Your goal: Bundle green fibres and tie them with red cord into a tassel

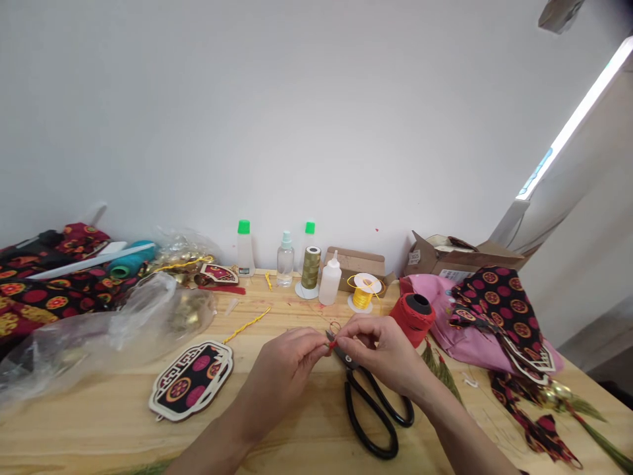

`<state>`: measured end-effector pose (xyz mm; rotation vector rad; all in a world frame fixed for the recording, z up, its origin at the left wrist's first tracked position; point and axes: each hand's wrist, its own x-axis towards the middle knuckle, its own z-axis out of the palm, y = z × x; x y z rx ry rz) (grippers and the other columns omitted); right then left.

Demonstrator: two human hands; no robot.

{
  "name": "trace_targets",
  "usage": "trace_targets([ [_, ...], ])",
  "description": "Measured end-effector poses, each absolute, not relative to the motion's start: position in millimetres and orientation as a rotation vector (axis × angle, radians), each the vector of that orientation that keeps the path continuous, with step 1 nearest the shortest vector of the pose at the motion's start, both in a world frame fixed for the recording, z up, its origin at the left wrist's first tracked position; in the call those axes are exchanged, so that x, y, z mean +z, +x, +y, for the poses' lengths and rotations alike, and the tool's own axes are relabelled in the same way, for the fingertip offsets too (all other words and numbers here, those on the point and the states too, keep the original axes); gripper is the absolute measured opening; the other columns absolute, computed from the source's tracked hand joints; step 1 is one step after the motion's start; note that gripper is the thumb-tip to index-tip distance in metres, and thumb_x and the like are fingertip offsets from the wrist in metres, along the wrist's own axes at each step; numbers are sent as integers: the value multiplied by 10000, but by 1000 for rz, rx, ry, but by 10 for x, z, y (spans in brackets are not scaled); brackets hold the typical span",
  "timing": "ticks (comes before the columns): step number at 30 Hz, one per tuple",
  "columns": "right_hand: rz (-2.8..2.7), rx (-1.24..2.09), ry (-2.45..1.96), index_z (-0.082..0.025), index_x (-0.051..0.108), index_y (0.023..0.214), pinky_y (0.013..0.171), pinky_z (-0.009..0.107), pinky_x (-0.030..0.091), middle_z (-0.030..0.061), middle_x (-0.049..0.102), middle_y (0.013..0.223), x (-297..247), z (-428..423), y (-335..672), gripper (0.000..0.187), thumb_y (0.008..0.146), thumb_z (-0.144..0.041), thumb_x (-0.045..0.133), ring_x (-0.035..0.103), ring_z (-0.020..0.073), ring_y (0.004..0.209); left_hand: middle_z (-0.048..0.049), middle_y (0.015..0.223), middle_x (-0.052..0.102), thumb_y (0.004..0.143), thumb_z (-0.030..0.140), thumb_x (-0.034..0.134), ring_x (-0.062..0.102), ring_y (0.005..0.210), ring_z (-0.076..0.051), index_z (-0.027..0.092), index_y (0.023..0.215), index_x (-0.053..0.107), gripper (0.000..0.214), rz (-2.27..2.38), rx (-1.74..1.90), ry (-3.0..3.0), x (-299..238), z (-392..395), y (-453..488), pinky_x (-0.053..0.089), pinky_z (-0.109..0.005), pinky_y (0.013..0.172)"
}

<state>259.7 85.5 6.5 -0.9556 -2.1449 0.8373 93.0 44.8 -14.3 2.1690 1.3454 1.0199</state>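
Note:
My left hand [291, 356] and my right hand [373, 346] meet above the table, fingertips pinched together on a short bit of red thread [332, 344]. A thin loop rises just behind the fingertips. Much of what they grip is hidden. Below my right hand lie black-handled scissors [378, 432], blades pointing away and partly covered. A red thread cone [411, 323] stands right behind that hand. To the left of my left hand rests a vase-shaped wooden pendant [192, 382] with patterned fabric and a yellow cord [247, 324].
Along the wall stand a white squeeze bottle [329, 284], an olive thread cone [311, 269], a yellow cord spool [364, 293] and green-capped bottles [244, 251]. Plastic bags [123, 330] and fabric lie left. Pink cloth [440, 310], boxes [459, 254] and green tassels [442, 373] lie right.

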Motion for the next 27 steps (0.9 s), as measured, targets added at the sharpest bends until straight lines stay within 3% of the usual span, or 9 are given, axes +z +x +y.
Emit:
trace_targets([
  [7, -1937, 1041, -1058, -155, 545, 536, 424, 199, 216, -46, 433, 488, -19, 841, 2518, 117, 617, -105, 477, 292, 64, 445, 5, 693, 593, 825, 266, 365, 517, 669, -128, 196, 701, 558, 240, 1284, 1035, 2102, -154, 449, 966, 361, -214, 625],
  [14, -1613, 1460, -955, -142, 509, 569, 441, 203, 202, -30, 461, 491, -61, 830, 2441, 136, 654, -249, 509, 322, 76, 467, 22, 654, 594, 807, 294, 395, 523, 651, -123, 182, 639, 558, 259, 1248, 1078, 1883, -117, 442, 977, 367, -194, 629],
  [21, -1380, 1735, -804, -140, 504, 645, 418, 217, 96, -32, 464, 505, -110, 813, 2420, 101, 693, -228, 494, 219, 56, 422, 23, 644, 594, 794, 284, 409, 515, 662, -124, 170, 612, 564, 264, 1169, 1096, 1695, -115, 459, 954, 370, -200, 643],
  [27, -1475, 1684, -917, -137, 531, 629, 414, 209, 123, -49, 396, 514, -86, 837, 2492, 145, 695, -266, 530, 238, 55, 438, 54, 469, 440, 765, 341, 439, 363, 441, -76, 155, 621, 598, 284, 1136, 1008, 1550, -138, 472, 944, 300, -180, 436],
])
